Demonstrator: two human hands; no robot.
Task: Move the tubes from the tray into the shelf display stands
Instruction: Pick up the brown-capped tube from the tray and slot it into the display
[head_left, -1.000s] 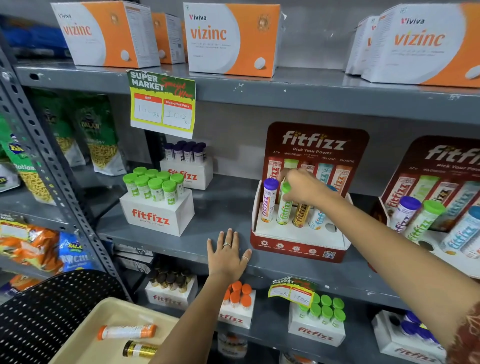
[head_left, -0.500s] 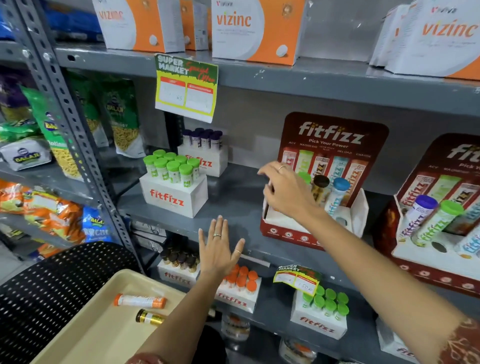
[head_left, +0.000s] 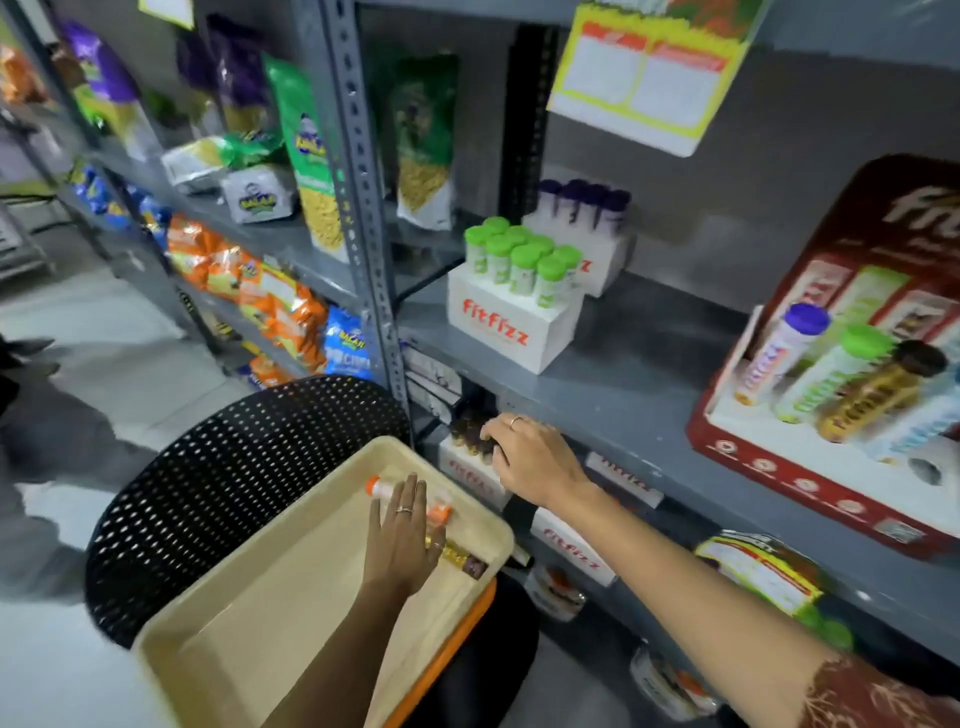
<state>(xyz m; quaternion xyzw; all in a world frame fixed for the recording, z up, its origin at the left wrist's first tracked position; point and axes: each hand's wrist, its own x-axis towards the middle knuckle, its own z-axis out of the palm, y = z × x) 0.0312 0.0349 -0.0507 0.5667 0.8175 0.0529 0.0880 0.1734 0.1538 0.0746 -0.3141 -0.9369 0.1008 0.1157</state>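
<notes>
We are laying our left hand (head_left: 402, 535) flat in the cream tray (head_left: 249, 639), fingers straight and close together, palm down over the two tubes lying there; whether the fingers are gripping anything underneath we cannot tell. The orange-capped tube (head_left: 382, 486) is sticking out past the fingertips, its far end partly covered by our hand, and the gold tube (head_left: 460, 560) is showing just beside the right edge of the palm, near the tray's corner. Our right hand (head_left: 535, 460) is hanging loosely curled, empty as far as we can see, in front of the lower shelf, its fingertips near the dark caps of a white box (head_left: 467, 470). The red display stand (head_left: 810, 467) is standing well apart to the right, cut off by the frame edge and blurred, holding four tubes leaning in its slots.
</notes>
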